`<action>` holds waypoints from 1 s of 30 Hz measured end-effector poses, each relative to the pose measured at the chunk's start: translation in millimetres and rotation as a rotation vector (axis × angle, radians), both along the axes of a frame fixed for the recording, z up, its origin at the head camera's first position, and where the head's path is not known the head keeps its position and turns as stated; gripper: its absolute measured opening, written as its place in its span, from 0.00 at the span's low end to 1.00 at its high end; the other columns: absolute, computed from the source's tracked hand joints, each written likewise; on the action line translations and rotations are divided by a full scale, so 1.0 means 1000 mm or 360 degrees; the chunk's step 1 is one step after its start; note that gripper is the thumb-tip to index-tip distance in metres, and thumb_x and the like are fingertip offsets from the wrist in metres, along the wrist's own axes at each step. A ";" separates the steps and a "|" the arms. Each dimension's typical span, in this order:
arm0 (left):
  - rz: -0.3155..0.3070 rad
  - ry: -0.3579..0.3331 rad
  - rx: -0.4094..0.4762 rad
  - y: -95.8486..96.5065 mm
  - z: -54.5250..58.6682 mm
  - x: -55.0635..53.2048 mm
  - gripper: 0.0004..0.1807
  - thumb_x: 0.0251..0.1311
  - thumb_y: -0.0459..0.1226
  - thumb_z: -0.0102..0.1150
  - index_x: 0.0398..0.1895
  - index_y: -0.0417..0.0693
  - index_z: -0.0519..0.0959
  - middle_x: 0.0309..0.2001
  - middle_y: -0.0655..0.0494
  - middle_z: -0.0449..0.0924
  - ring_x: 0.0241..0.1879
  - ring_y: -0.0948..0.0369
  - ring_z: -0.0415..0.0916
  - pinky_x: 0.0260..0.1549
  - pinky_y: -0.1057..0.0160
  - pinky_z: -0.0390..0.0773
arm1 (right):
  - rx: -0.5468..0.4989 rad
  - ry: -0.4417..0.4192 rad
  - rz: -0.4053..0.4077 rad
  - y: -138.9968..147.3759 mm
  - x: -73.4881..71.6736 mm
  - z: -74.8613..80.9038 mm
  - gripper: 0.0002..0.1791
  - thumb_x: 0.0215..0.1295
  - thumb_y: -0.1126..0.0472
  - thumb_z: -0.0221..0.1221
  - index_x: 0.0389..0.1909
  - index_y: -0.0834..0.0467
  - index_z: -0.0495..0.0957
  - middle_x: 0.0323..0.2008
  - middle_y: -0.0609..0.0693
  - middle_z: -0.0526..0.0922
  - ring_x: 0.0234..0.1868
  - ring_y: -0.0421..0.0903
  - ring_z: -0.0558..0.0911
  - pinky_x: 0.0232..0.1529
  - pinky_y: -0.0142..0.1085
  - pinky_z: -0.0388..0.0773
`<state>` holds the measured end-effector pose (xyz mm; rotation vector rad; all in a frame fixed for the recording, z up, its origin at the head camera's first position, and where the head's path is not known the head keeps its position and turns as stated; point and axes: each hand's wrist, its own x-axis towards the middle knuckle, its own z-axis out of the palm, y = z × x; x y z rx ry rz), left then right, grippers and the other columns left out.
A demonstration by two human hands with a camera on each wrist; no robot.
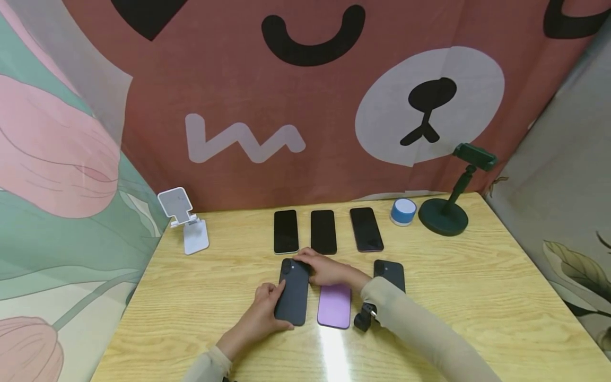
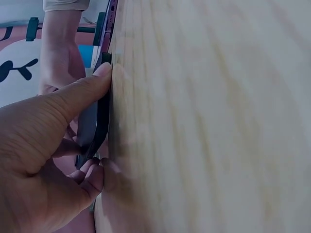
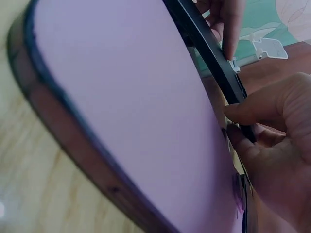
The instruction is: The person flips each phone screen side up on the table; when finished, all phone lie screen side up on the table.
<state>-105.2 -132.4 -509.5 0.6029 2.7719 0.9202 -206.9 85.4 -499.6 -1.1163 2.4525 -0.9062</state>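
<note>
Both hands are on a dark smartphone (image 1: pixel 293 297) lying back-up on the table, its camera at the top left. My left hand (image 1: pixel 261 314) grips it by the left side and lower edge; the left wrist view shows the thumb and curled fingers along its edges. My right hand (image 1: pixel 326 269) holds the upper right corner between thumb and fingers, as the right wrist view shows. Under the right hand lies a purple smartphone (image 1: pixel 334 307), back-up, its top covered by that hand. Another dark smartphone (image 1: pixel 391 273) is partly hidden by the right sleeve.
Behind the hands lie a left black-screened phone (image 1: pixel 286 232), a middle one (image 1: pixel 323 232) and a right one (image 1: pixel 366 229). A white phone stand (image 1: pixel 196 236) is at the back left. A blue-and-white round speaker-like object (image 1: pixel 403 212) and a green stand (image 1: pixel 444 217) are at the back right.
</note>
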 end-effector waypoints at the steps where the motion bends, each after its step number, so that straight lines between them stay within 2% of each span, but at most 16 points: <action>1: 0.0002 -0.0002 0.0003 0.000 0.000 0.000 0.56 0.35 0.46 0.78 0.68 0.32 0.59 0.48 0.46 0.62 0.48 0.53 0.59 0.46 0.54 0.69 | -0.0017 -0.0024 -0.0003 0.000 0.000 0.000 0.37 0.50 0.76 0.57 0.66 0.64 0.64 0.61 0.57 0.63 0.58 0.50 0.69 0.54 0.37 0.69; 6: 0.0020 -0.0028 0.0047 0.001 0.002 -0.001 0.56 0.36 0.46 0.78 0.68 0.32 0.59 0.46 0.47 0.63 0.44 0.56 0.61 0.45 0.56 0.70 | -0.0102 -0.0113 -0.0020 0.000 -0.001 -0.001 0.37 0.50 0.79 0.54 0.66 0.65 0.63 0.60 0.59 0.62 0.44 0.45 0.71 0.38 0.29 0.70; 10: 0.0052 -0.0060 0.0063 0.001 0.003 -0.002 0.56 0.37 0.46 0.78 0.68 0.32 0.59 0.46 0.47 0.63 0.43 0.57 0.64 0.44 0.57 0.71 | -0.0177 -0.0163 -0.0036 0.001 -0.002 0.002 0.37 0.50 0.79 0.53 0.66 0.67 0.63 0.59 0.61 0.63 0.37 0.44 0.71 0.34 0.29 0.70; 14: 0.0068 -0.0132 0.0127 0.000 0.004 -0.002 0.56 0.39 0.47 0.77 0.70 0.34 0.57 0.50 0.45 0.62 0.45 0.55 0.67 0.46 0.55 0.72 | -0.0201 -0.0232 -0.0060 0.002 -0.003 0.005 0.37 0.50 0.80 0.52 0.66 0.67 0.62 0.59 0.62 0.62 0.36 0.45 0.72 0.33 0.29 0.71; 20: 0.0048 -0.0232 0.0229 -0.003 0.006 -0.003 0.56 0.42 0.47 0.75 0.71 0.35 0.54 0.53 0.43 0.59 0.49 0.53 0.67 0.49 0.53 0.70 | -0.0268 -0.0340 -0.0116 0.003 -0.002 0.006 0.37 0.51 0.81 0.51 0.66 0.68 0.62 0.58 0.62 0.61 0.41 0.46 0.71 0.33 0.30 0.71; 30: 0.0029 -0.0251 0.0287 -0.004 0.016 -0.002 0.51 0.46 0.45 0.73 0.70 0.33 0.56 0.59 0.41 0.60 0.56 0.50 0.65 0.53 0.50 0.68 | -0.0393 -0.0419 -0.0222 0.006 -0.003 0.002 0.37 0.50 0.81 0.51 0.66 0.68 0.63 0.58 0.63 0.63 0.34 0.42 0.70 0.28 0.28 0.69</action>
